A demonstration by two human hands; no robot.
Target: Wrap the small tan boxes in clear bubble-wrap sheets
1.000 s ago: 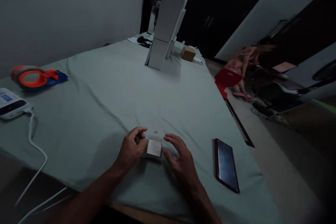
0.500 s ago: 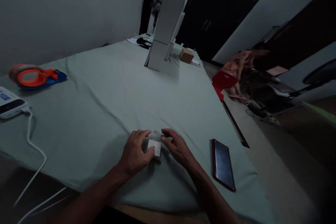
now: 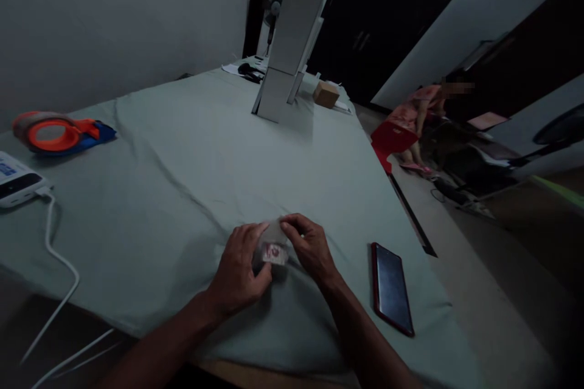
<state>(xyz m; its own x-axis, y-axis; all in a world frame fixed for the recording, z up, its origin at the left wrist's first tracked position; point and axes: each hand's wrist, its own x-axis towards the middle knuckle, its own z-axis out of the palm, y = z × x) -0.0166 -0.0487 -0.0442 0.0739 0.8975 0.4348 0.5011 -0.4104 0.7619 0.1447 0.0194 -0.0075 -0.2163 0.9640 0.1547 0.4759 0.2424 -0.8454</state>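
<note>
A small pale box point(image 3: 275, 253) with a reddish mark on its face is near the table's front edge. My left hand point(image 3: 241, 264) holds it from the left, thumb at its lower edge and fingers at its upper left. A thin, pale, see-through flap point(image 3: 274, 231) stands up behind the marked face. My right hand point(image 3: 310, 243) pinches the upper right corner of this flap between thumb and forefinger. Whether flap and box are joined is too blurred to tell.
A phone point(image 3: 392, 289) lies at right on the green cloth point(image 3: 219, 152). At left are an orange tape dispenser point(image 3: 59, 134) and a white device point(image 3: 20, 179) with a cable. Tall grey boxes point(image 3: 292, 42) stand behind; a seated person point(image 3: 417, 112) is far right.
My right hand has closed on the flap, which has risen. The box's face now shows a reddish mark instead of printed text. My left thumb has moved down to its lower edge.
</note>
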